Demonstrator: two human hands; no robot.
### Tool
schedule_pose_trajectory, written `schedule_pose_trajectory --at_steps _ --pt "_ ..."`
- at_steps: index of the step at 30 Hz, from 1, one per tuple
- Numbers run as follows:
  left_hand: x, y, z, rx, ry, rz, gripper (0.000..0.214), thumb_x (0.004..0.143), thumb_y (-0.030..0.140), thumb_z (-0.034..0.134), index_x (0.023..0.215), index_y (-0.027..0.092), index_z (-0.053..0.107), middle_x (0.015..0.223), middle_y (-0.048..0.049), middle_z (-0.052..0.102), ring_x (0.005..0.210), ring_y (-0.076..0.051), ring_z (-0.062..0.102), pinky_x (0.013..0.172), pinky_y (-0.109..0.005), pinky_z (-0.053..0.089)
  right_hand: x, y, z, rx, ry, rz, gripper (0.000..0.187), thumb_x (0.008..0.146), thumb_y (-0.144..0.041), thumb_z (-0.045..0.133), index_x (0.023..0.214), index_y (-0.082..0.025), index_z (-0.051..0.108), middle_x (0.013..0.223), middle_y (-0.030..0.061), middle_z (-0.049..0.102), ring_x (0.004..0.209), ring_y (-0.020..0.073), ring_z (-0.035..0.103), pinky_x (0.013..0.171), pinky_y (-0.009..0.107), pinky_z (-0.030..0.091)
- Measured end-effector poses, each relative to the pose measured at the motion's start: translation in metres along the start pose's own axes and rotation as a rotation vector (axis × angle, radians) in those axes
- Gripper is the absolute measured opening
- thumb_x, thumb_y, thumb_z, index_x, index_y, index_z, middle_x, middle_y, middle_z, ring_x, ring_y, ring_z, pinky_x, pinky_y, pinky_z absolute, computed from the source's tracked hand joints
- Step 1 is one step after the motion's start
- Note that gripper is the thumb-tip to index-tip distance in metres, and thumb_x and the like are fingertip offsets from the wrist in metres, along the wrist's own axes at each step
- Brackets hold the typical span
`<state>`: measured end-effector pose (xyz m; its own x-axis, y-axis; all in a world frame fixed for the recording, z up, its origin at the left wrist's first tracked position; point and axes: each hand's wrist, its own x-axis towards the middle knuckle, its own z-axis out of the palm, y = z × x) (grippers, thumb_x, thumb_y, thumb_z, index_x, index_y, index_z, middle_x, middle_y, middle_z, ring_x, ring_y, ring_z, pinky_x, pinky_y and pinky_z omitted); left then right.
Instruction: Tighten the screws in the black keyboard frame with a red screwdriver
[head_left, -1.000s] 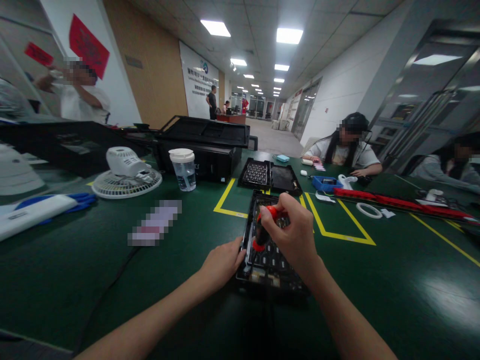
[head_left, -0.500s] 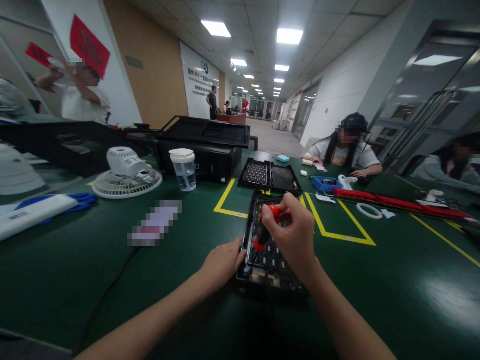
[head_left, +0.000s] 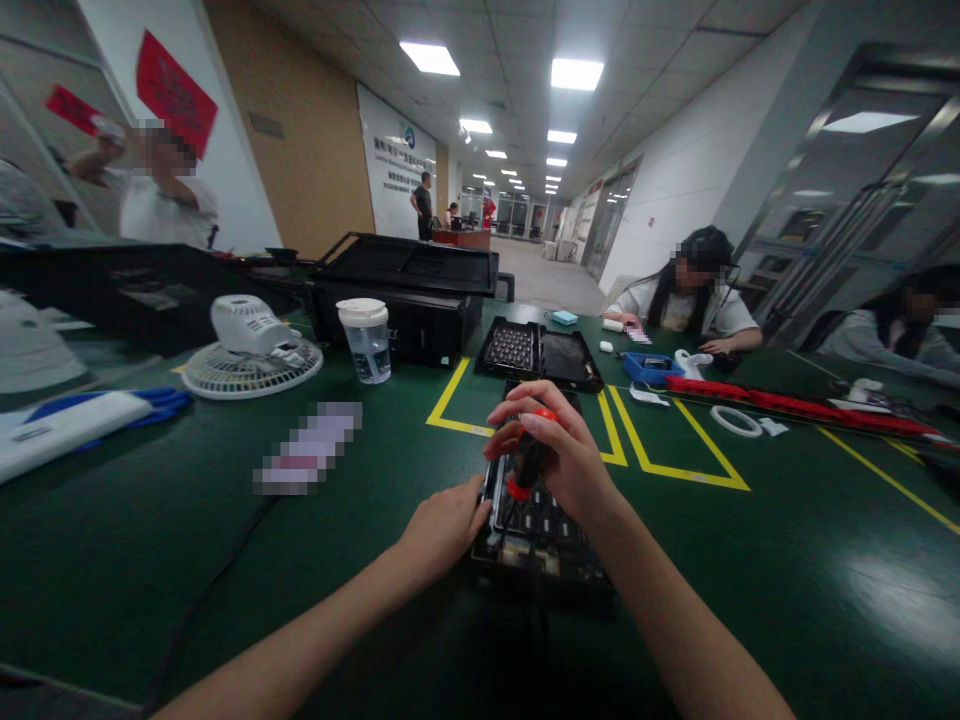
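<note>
In the head view, a black device with rows of keys (head_left: pixel 551 525) lies on the green table before me. My left hand (head_left: pixel 441 522) grips its left edge, thumb and fingers against the rim. A screwdriver (head_left: pixel 528 462) with a red and black handle stands tilted over the device, its shaft pointing down at the lower left part. My right hand (head_left: pixel 574 455) is around the handle's upper end, with several fingers lifted and curved over it. The screwdriver's tip is too dark to make out. My right hand covers the device's upper part.
An open black case (head_left: pixel 571 358) lies just beyond. To the left are a lidded cup (head_left: pixel 367 345), a white fan (head_left: pixel 251 370) and a blurred-out flat item with a cable (head_left: pixel 217 570). A blue tray (head_left: pixel 651 370) and a white ring (head_left: pixel 736 422) lie right; people sit and stand around.
My right hand has shifted its grip on the screwdriver handle: fingers that were curled tightly are now lifted and spread further left. My left hand and the device have stayed put.
</note>
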<state>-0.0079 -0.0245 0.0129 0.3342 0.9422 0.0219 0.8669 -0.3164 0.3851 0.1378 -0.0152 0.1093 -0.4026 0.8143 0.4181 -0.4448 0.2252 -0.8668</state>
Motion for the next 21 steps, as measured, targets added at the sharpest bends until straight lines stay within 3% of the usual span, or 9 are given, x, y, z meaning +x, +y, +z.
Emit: schedule_pose_trajectory --at_steps 3,5,11,21 --pt "-0.0004 0.0003 -0.0006 0.019 -0.003 0.001 0.031 0.089 0.035 0.031 0.114 0.021 0.044 0.101 -0.0075 0.064 0.09 -0.022 0.062 0.073 -0.031 0.046 -0.0004 0.0011 -0.0031 0.064 -0.058 0.01 0.001 0.08 -0.019 0.051 0.081 -0.017 0.052 0.066 -0.0019 0.055 0.052 0.0107 0.056 0.051 0.024 0.044" --pt "-0.0007 0.0003 -0.001 0.022 -0.003 0.003 0.031 0.089 0.035 0.03 0.114 0.021 0.043 0.101 -0.0077 0.064 0.091 -0.022 0.062 0.073 -0.031 0.046 -0.0006 0.0017 -0.005 0.119 -0.079 0.012 0.007 0.078 -0.019 0.053 0.072 -0.018 0.05 0.059 -0.0043 0.049 0.047 0.0091 0.05 0.047 0.022 0.04" --pt "-0.0005 -0.001 0.0 0.041 -0.006 0.005 0.027 0.089 0.035 0.031 0.107 0.021 0.045 0.097 -0.0073 0.064 0.087 -0.02 0.062 0.071 -0.029 0.045 0.0002 0.0005 -0.0078 0.232 -0.185 0.072 0.032 0.083 -0.033 0.032 0.071 -0.015 0.056 0.062 0.0014 0.05 0.051 0.0126 0.05 0.048 0.026 0.04" --pt "0.0014 -0.0026 0.0034 0.04 -0.011 0.015 0.028 0.09 0.036 0.03 0.106 0.02 0.046 0.099 -0.0076 0.063 0.089 -0.02 0.062 0.074 -0.029 0.045 0.0 0.0032 -0.0102 0.223 -0.272 0.091 0.026 0.082 -0.03 0.035 0.079 -0.014 0.056 0.069 0.0045 0.054 0.058 0.0143 0.053 0.055 0.027 0.04"
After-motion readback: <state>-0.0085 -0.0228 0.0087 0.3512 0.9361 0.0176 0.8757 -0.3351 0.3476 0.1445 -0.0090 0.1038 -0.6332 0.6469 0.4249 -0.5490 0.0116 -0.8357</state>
